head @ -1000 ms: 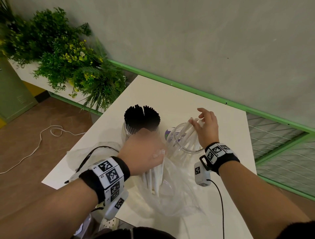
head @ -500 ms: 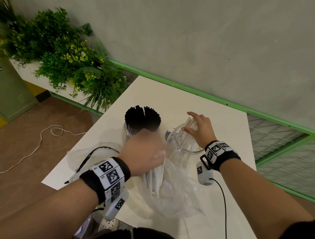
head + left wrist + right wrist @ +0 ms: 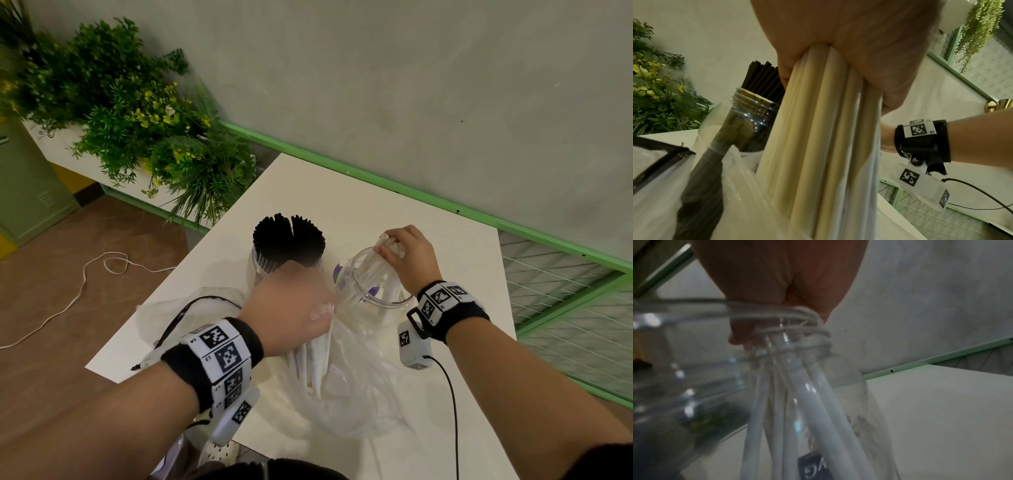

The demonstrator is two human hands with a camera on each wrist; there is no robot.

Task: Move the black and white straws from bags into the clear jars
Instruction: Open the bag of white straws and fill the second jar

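A clear jar packed with black straws stands at the table's middle. Right of it a second clear jar holds a few white straws leaning toward its far rim. My right hand is above that rim, fingers curled over the straws' tops. My left hand grips a bundle of white straws that stands upright in a clear plastic bag in front of the jars. The left wrist view shows the bundle clamped in my fist.
A crumpled clear bag with a black cord lies on the white table at the left. Green plants stand beyond the table's left corner. A white cable runs over the floor. A grey wall lies behind.
My right hand has sunk toward the jar's far rim, and its fingers have curled over the white straws' tops. The left hand and its bundle have stayed in place.
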